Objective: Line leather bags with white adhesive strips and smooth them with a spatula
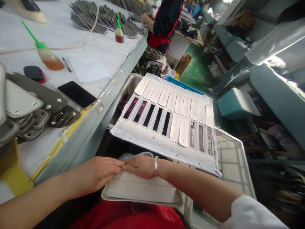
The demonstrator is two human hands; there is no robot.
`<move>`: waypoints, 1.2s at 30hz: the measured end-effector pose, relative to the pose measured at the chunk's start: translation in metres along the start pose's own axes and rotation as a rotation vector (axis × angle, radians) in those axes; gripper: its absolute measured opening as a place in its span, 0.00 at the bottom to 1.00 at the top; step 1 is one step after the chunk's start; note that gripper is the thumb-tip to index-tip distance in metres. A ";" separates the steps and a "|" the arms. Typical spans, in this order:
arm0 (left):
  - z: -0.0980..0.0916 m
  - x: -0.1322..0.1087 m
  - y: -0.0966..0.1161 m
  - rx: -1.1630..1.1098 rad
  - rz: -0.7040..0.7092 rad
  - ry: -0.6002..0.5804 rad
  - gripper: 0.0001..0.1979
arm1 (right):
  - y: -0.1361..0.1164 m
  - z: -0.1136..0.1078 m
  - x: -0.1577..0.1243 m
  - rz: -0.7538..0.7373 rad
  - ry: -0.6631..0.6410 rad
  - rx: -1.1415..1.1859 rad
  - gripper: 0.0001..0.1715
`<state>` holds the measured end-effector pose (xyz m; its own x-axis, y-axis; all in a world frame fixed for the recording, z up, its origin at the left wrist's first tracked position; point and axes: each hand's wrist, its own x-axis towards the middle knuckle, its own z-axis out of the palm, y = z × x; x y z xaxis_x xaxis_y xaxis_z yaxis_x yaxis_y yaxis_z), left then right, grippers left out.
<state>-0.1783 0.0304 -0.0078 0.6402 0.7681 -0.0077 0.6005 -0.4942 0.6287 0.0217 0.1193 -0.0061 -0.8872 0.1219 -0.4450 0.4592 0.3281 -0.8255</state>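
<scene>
A pale flat panel (143, 190) with rounded corners and a line along its length lies over my lap, against a red apron. My left hand (105, 171) is at the panel's far left edge, fingers together and bent over it. Meeting it at the fingertips, my right hand (139, 166) grips the same far edge, with a silver bangle at the wrist. The panel's underside and the undersides of my fingers are hidden. Just beyond my hands stands a white slotted board (138, 135) with several narrow pale strips (175, 127) laid over some slots.
On the table at left are a phone (77, 94), a paper sheet (88, 68), glue bottles (50, 58) and stacked grey pieces (35, 95). A white crate (240, 159) stands under the board's right side. Another person (164, 25) works at the table's far end.
</scene>
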 end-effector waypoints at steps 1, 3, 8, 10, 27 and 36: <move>0.000 -0.001 0.004 0.071 0.022 0.007 0.14 | -0.001 0.000 0.002 -0.002 0.001 -0.013 0.26; 0.002 -0.002 0.012 0.199 0.064 0.023 0.16 | 0.000 0.000 0.002 -0.002 0.007 -0.020 0.26; 0.010 -0.003 0.023 0.387 0.085 0.019 0.26 | 0.027 0.006 -0.035 -0.018 0.082 0.054 0.27; 0.009 -0.004 0.024 0.432 0.087 0.012 0.28 | 0.045 0.009 -0.058 0.035 0.217 0.081 0.25; 0.092 0.069 0.129 0.197 0.032 0.041 0.08 | 0.045 0.148 -0.195 0.122 1.199 -0.245 0.06; 0.099 0.072 0.151 0.352 -0.002 0.113 0.09 | 0.043 0.158 -0.179 0.175 1.345 -0.288 0.03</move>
<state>0.0062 -0.0288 0.0096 0.5939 0.7995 0.0900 0.7420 -0.5875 0.3229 0.2079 -0.0365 -0.0167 -0.2564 0.9266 0.2750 0.6886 0.3747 -0.6208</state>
